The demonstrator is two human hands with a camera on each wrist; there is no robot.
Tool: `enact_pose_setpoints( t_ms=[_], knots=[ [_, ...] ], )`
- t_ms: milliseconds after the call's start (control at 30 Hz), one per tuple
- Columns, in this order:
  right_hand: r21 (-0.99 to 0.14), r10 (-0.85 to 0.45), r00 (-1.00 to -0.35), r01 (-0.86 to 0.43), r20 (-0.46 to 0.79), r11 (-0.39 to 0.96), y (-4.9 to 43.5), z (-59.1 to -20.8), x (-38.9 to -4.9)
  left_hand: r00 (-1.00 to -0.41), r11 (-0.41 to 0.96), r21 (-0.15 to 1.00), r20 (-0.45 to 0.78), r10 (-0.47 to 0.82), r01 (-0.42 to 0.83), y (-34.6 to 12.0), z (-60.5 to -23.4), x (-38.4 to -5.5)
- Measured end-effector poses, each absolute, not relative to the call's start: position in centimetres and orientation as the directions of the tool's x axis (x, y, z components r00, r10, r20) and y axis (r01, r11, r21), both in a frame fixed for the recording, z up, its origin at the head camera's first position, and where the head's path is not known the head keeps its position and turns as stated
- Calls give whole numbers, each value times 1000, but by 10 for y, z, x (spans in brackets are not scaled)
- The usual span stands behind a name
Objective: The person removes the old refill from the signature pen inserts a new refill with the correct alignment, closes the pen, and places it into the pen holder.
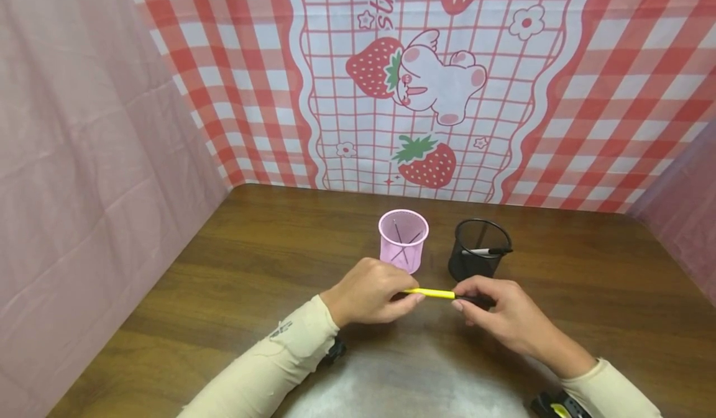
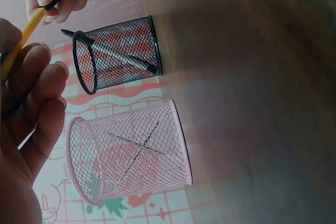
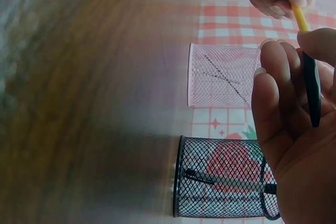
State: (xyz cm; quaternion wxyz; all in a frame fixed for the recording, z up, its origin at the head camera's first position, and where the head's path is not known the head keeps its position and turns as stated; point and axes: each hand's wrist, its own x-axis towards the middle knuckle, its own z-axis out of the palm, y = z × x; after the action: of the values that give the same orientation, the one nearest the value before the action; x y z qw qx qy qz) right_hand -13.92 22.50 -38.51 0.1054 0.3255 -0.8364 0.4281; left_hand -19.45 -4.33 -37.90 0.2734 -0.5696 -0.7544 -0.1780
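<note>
A slim yellow pen point(image 1: 436, 293) with a black tapered end point(image 3: 312, 90) is held level between both hands, in front of two mesh pen cups. My left hand point(image 1: 377, 290) pinches its yellow barrel between thumb and fingers. At the black part, my right hand point(image 1: 506, 312) grips with thumb and fingertips; the black tip runs back over the palm in the right wrist view. Just beyond the left hand stands a pink mesh pen cup point(image 1: 401, 258) with thin dark sticks crossing inside. Behind the right hand is a black mesh pen cup point(image 1: 475, 267), with a silver-and-black pen point(image 1: 485, 252) leaning in it.
The brown wooden table point(image 1: 235, 269) reaches back to a red-and-white checked cloth point(image 1: 268, 95) with strawberry prints. Pink fabric point(image 1: 84, 157) hangs along the left side, and more hangs at the right.
</note>
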Motion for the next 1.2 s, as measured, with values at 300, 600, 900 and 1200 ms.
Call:
enact_pose_setpoints(
  t_ms=[300, 600, 900, 1200],
  knots=[
    [-629, -457, -750, -655, 478, 418, 226, -386, -140, -199, 287, -42, 621, 758, 957, -44, -379, -195],
    [-583, -446, -738, -674, 507, 454, 228, -387, -141, -201, 288, -40, 624, 755, 957, -43, -381, -196],
    [-566, -427, -727, -687, 538, 456, 232, -391, -143, -203, 290, -38, 629, 751, 956, -42, -381, -196],
    [-565, -424, -727, -686, 540, 457, 234, -389, -143, -212, 297, -27, 638, 741, 955, -44, -380, -196]
  ],
)
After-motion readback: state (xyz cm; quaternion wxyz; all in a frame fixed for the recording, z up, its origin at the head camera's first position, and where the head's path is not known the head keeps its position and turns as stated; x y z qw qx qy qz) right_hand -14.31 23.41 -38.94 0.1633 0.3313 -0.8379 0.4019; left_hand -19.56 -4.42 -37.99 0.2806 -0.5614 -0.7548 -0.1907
